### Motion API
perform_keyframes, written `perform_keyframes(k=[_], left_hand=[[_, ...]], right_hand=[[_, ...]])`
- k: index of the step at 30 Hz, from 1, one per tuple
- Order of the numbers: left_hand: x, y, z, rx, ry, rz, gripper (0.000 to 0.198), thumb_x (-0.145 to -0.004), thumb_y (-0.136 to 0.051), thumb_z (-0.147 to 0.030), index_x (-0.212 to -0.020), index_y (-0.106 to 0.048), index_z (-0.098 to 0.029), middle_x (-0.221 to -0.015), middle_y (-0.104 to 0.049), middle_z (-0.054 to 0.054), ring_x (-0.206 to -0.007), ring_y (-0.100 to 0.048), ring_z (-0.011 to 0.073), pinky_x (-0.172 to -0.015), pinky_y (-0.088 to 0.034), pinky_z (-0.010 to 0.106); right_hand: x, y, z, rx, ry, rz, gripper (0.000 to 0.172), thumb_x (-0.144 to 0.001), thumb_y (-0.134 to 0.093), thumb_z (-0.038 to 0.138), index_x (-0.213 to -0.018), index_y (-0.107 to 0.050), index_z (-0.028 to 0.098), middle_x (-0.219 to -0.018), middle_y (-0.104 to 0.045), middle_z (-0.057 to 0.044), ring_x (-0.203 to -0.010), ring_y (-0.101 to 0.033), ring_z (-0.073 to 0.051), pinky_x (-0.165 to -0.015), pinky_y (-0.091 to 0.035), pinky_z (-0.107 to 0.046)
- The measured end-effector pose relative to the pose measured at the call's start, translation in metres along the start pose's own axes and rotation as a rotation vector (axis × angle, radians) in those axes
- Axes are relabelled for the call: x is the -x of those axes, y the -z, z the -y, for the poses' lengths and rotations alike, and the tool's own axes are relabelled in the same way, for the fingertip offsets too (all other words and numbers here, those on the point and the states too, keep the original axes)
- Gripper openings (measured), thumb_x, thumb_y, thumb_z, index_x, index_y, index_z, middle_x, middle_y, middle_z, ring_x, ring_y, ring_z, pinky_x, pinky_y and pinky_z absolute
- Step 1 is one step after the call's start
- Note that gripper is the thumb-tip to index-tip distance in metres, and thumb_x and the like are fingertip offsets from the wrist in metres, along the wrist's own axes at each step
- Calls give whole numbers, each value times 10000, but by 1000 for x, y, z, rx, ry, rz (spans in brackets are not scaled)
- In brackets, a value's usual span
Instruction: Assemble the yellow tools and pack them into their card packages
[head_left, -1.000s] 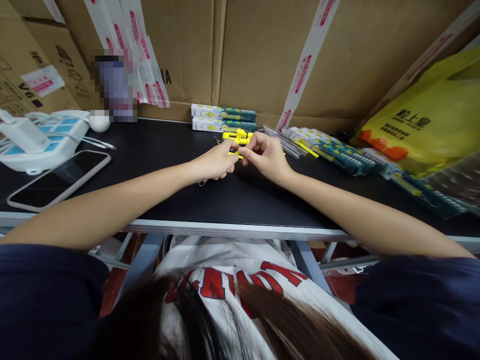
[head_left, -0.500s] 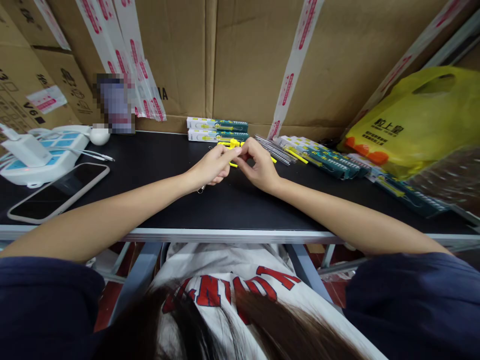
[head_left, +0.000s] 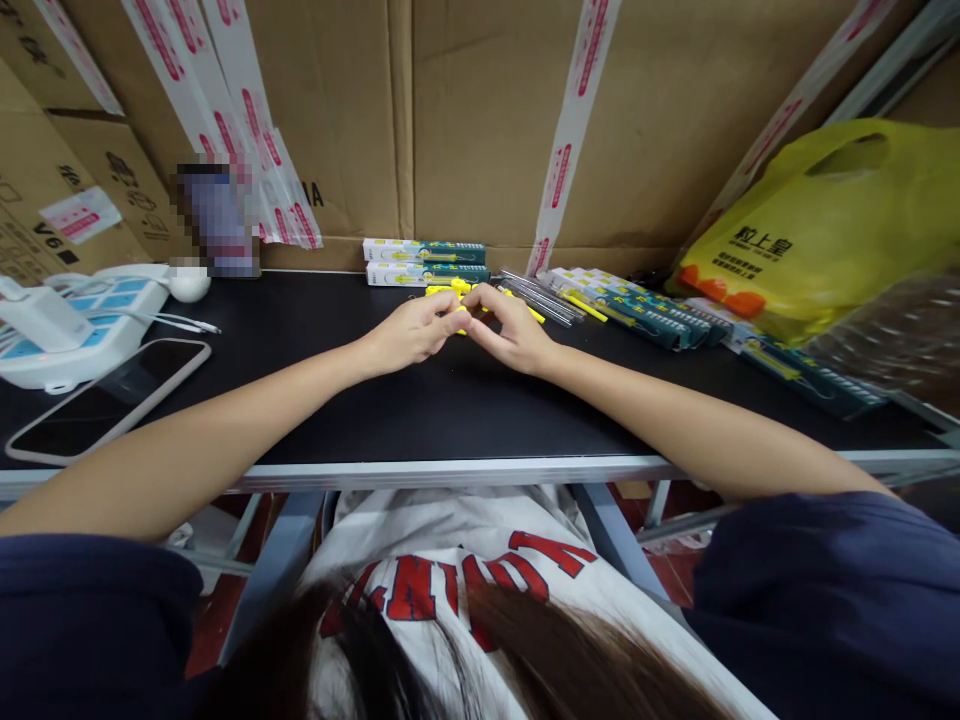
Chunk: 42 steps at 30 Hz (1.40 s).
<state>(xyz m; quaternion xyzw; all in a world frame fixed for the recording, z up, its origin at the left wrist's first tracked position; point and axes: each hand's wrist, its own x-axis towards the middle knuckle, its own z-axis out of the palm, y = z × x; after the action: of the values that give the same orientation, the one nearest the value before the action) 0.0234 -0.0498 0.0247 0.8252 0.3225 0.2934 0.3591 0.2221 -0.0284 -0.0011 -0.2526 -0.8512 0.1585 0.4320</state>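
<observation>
My left hand (head_left: 409, 333) and my right hand (head_left: 510, 328) meet fingertip to fingertip at the middle of the black table (head_left: 450, 410). Both are curled in a pinch on a small yellow plastic piece (head_left: 459, 311) that shows between the fingers. More yellow plastic pieces (head_left: 448, 289) lie just behind the hands. Two green and white boxes (head_left: 424, 262) lie stacked against the cardboard wall behind them. Thin clear tubes (head_left: 541, 292) lie to the right of my right hand.
A row of green and white boxes (head_left: 637, 312) runs off to the right toward a yellow plastic bag (head_left: 817, 235). At the left lie a phone (head_left: 105, 398), a white power strip (head_left: 82, 315) with a charger, and cables. Taped cardboard boxes (head_left: 480, 120) close off the back.
The hands have stayed joined on the yellow piece and drawn slightly lower toward the table. The view has shifted a little; the small metal ring seen under the left hand earlier is hidden now.
</observation>
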Motion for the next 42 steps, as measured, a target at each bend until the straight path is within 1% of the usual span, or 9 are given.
perform_keyframes(k=[4, 7, 14, 20, 27, 30, 33, 37, 42], left_hand=[[1, 9, 2, -477, -125, 22, 297, -931, -582, -483, -923, -536, -189, -795, -624, 19, -738, -601, 152, -643, -362, 214], [1, 12, 0, -717, -91, 67, 345, -930, -586, -494, -1090, -591, -189, -899, -696, 71, -882, -664, 224, -673, -354, 230], [-1, 8, -1, -962, -27, 47, 487, -933, -564, -559, -1245, -588, -186, -949, -737, 113, -895, -689, 263, -661, -342, 245], [0, 6, 2, -1001, -52, 62, 464, -939, -565, -543, -1250, -609, -201, -988, -751, 104, -894, -690, 238, -640, -328, 239], [1, 4, 6, -876, -160, 57, 289, -969, -544, -440, -911, -717, -215, -820, -734, 74, -850, -685, 212, -612, -329, 241], [0, 4, 7, -939, -165, 62, 317, -968, -540, -452, -871, -715, -207, -814, -737, 76, -853, -694, 218, -624, -355, 245], [-3, 6, 9, -1118, -94, 21, 399, -994, -468, -478, -929, -723, -178, -869, -752, 106, -854, -708, 248, -631, -383, 268], [-6, 12, 15, -1205, -30, -72, 420, -1023, -393, -419, -1059, -712, -148, -956, -761, 129, -882, -719, 261, -655, -425, 287], [-6, 15, 19, -1134, -126, -32, 377, -1021, -398, -371, -1039, -713, -164, -1039, -758, 95, -985, -708, 243, -723, -458, 285]], right_hand=[[-3, -2, -4, -393, -240, 149, 350, -910, -540, 539, -812, -512, 204, -720, -595, -12, -651, -577, -151, -601, -553, -299], [-4, -5, -8, -670, -457, 242, 369, -908, -548, 552, -818, -477, 202, -647, -596, 3, -564, -591, -140, -474, -524, -252], [-5, -8, -8, -878, -549, 270, 420, -863, -665, 571, -886, -470, 200, -623, -623, 28, -471, -563, -100, -330, -360, -150], [-5, -6, -7, -889, -514, 339, 434, -850, -709, 546, -857, -437, 209, -555, -552, 74, -415, -501, -73, -323, -321, -125], [-6, -4, -8, -893, -581, 357, 453, -871, -685, 533, -805, -359, 227, -548, -466, 97, -395, -422, -63, -310, -300, -130], [-7, -2, -8, -851, -603, 314, 477, -841, -708, 541, -768, -359, 224, -520, -457, 96, -375, -399, -58, -302, -284, -134], [-9, 2, -12, -757, -631, 200, 455, -852, -687, 506, -712, -363, 219, -461, -440, 93, -330, -368, -49, -282, -232, -132], [-12, 11, -16, -593, -642, 77, 365, -896, -615, 405, -679, -389, 216, -452, -545, 36, -298, -413, -56, -259, -220, -145], [-11, 10, -11, -474, -617, 90, 125, -891, -591, 257, -876, -479, 206, -614, -703, 6, -390, -578, -94, -288, -318, -138]])
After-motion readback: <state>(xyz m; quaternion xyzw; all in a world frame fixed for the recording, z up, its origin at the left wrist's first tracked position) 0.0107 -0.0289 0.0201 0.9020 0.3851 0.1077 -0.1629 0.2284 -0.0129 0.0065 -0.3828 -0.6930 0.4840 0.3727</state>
